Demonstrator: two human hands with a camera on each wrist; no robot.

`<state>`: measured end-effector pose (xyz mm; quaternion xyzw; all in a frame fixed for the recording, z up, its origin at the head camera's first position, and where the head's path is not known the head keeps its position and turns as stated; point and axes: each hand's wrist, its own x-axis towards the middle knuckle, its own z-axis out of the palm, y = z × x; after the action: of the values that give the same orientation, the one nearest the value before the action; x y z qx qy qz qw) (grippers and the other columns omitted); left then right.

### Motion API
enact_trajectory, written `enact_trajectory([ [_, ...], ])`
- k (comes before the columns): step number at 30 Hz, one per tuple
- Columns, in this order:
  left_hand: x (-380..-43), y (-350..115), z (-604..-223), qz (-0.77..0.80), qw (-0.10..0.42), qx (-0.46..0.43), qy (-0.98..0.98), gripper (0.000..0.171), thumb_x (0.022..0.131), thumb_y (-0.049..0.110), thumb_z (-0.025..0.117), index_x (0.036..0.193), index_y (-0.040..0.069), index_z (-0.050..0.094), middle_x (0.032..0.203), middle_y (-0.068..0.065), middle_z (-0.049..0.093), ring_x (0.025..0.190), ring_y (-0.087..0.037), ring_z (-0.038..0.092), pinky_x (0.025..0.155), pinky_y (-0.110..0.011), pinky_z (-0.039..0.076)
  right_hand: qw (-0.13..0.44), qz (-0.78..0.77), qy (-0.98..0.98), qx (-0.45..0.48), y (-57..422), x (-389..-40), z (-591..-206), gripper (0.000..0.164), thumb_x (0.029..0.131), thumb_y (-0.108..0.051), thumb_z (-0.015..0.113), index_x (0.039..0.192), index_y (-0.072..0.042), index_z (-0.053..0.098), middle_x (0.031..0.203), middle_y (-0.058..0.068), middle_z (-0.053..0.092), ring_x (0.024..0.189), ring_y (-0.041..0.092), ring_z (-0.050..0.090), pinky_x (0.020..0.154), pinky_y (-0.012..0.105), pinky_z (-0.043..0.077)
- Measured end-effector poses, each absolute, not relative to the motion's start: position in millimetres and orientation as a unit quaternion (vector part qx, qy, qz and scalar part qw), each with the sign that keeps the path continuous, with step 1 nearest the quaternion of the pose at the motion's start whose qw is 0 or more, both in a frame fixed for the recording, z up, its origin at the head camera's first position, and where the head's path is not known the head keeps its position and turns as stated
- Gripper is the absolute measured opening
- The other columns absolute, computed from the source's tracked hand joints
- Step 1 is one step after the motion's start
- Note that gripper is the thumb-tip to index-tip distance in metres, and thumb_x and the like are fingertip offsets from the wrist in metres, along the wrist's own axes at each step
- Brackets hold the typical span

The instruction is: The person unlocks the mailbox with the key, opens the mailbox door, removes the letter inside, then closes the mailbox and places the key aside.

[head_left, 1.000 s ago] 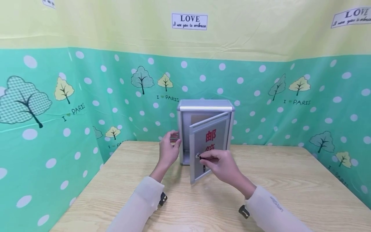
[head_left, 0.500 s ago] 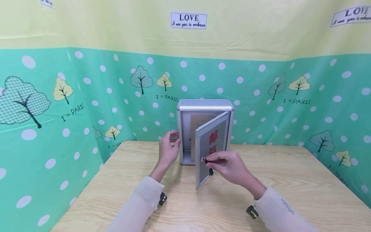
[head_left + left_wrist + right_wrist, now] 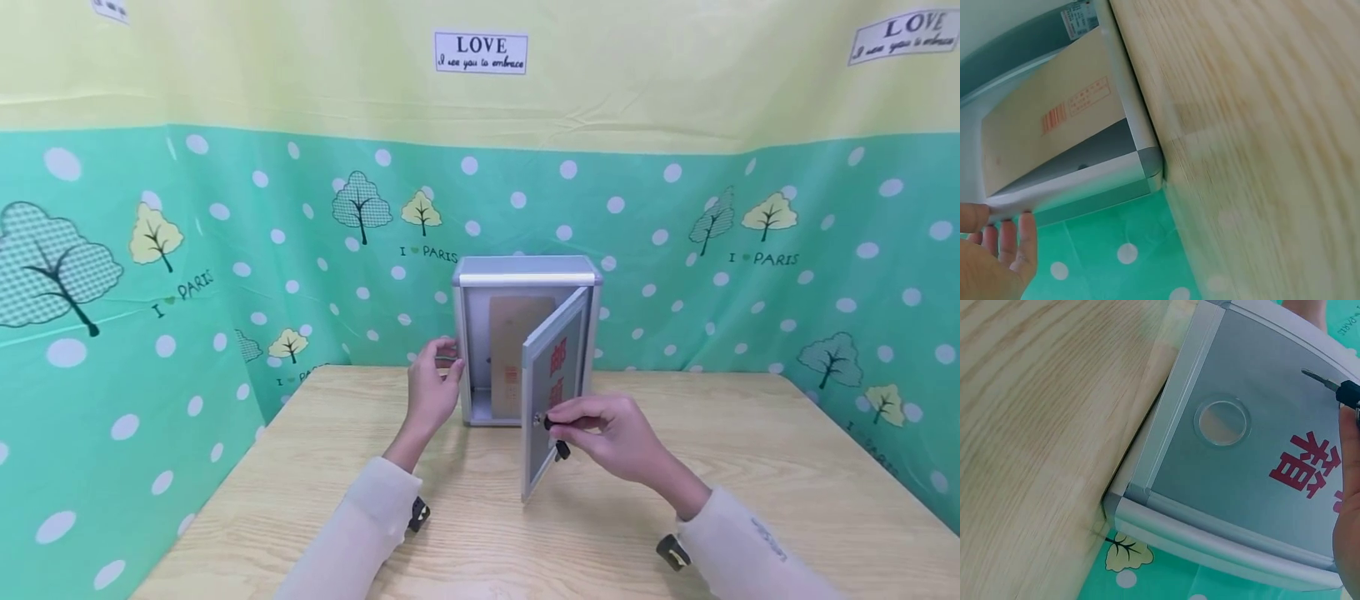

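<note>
A grey metal mailbox (image 3: 525, 265) stands upright on the table, its door (image 3: 566, 333) with red characters swung out toward me. My left hand (image 3: 433, 383) holds the mailbox's left side edge, the thumb at the front and the fingers on the outer side in the left wrist view. With thumb and fingers, my right hand (image 3: 611, 433) pinches a black-headed key (image 3: 551, 423) at the door's lock. A second key (image 3: 1347, 392) hangs below it. Inside the mailbox leans a brown envelope (image 3: 506, 350) with red print, partly hidden by the door.
The mailbox stands on a light wooden table (image 3: 360, 417), near its back edge. Behind and at the sides hangs a green and yellow curtain (image 3: 637, 250) with dots and trees. The door's free edge juts out over the table in front.
The door has swung further out to the right, with my right hand moving along at the key. More of the envelope shows inside. My left hand stays at the mailbox's side.
</note>
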<state>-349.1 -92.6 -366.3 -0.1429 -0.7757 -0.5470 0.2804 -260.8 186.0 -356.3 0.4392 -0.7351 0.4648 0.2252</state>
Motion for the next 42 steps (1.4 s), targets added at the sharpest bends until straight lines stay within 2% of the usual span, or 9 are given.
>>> enact_trajectory([
  [11, -350.4, -93.1, -368.9, -0.547, 0.28, -0.142, -0.776, 0.034, 0.096, -0.002, 0.068, 0.128, 0.0, 0.059, 0.113, -0.014, 0.066, 0.1, -0.031, 0.068, 0.083, -0.036, 0.064, 0.23, 0.469, -0.717, 0.462, 199.0, -259.6, -358.8, 0.024, 0.077, 0.017, 0.079, 0.097, 0.003, 0.077, 0.095, 0.017, 0.077, 0.083, 0.02, 0.076, 0.067, 0.029, 0.064],
  [21, -350.1, -92.9, -368.2, -0.549, 0.283, -0.141, -0.774, 0.034, 0.095, -0.003, 0.069, 0.127, -0.001, 0.06, 0.113, -0.016, 0.066, 0.099, -0.033, 0.068, 0.083, -0.04, 0.064, 0.204, 0.477, -0.715, 0.469, 209.8, -258.6, -356.9, 0.031, 0.075, 0.023, 0.077, 0.098, 0.002, 0.077, 0.093, 0.016, 0.077, 0.081, 0.014, 0.076, 0.065, 0.032, 0.064],
  [28, -350.3, -93.5, -367.6, -0.547, 0.285, -0.144, -0.774, 0.033, 0.095, -0.004, 0.068, 0.127, -0.001, 0.06, 0.112, -0.016, 0.066, 0.098, -0.032, 0.068, 0.083, -0.04, 0.064, 0.166, 0.483, -0.743, 0.432, 219.6, -255.6, -352.3, 0.032, 0.079, 0.019, 0.076, 0.097, -0.006, 0.079, 0.095, 0.005, 0.078, 0.08, 0.012, 0.075, 0.066, 0.031, 0.064],
  [35, -350.5, -93.6, -367.8, -0.547, 0.283, -0.145, -0.774, 0.034, 0.095, -0.003, 0.068, 0.127, -0.001, 0.06, 0.113, -0.016, 0.066, 0.099, -0.033, 0.068, 0.083, -0.04, 0.064, 0.161, 0.483, -0.743, 0.434, 230.4, -255.9, -352.9, 0.022, 0.082, 0.013, 0.077, 0.097, -0.004, 0.079, 0.092, 0.008, 0.078, 0.077, 0.017, 0.075, 0.064, 0.03, 0.064],
  [42, -351.0, -92.7, -367.5, -0.547, 0.283, -0.143, -0.775, 0.034, 0.095, -0.002, 0.069, 0.128, -0.001, 0.06, 0.113, -0.016, 0.067, 0.099, -0.033, 0.068, 0.083, -0.04, 0.064, 0.15, 0.476, -0.759, 0.419, 240.8, -254.5, -348.9, 0.019, 0.085, 0.008, 0.078, 0.099, -0.005, 0.079, 0.092, 0.007, 0.078, 0.076, 0.016, 0.075, 0.063, 0.03, 0.064],
])
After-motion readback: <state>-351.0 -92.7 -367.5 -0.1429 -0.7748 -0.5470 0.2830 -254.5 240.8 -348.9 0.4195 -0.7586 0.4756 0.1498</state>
